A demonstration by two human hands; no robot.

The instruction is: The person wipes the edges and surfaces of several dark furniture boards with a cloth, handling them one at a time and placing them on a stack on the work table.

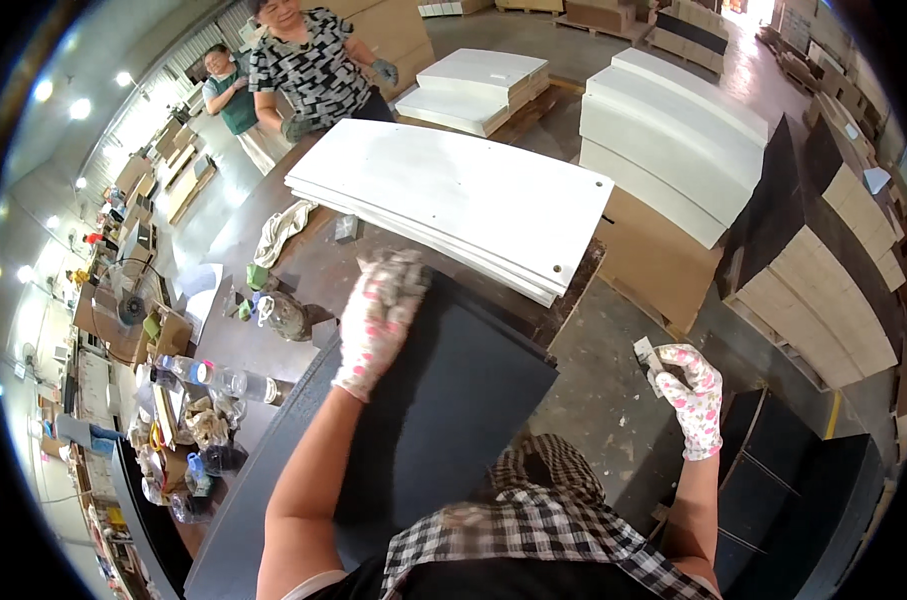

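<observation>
A large dark grey board (pixel 443 380) lies on the worktable in front of me. My left hand (pixel 381 315), in a white glove with pink flowers, is over the board's far left part. Its greyish fingers are blurred, so I cannot tell whether they hold anything. Out to the right, beyond the board's edge, my right hand (pixel 688 395) wears a matching glove. Between its thumb and fingers it pinches a small flat whitish-grey piece (pixel 647 355), whose exact kind I cannot make out.
White panels (pixel 443 195) lie stacked across the table. A person in a patterned top (pixel 308 65) stands behind them; another (pixel 233 105) is farther back. Bottles (pixel 238 382) and a cloth (pixel 281 235) sit at left. Stacked white boards (pixel 673 130) and dark panels (pixel 793 490) stand at right.
</observation>
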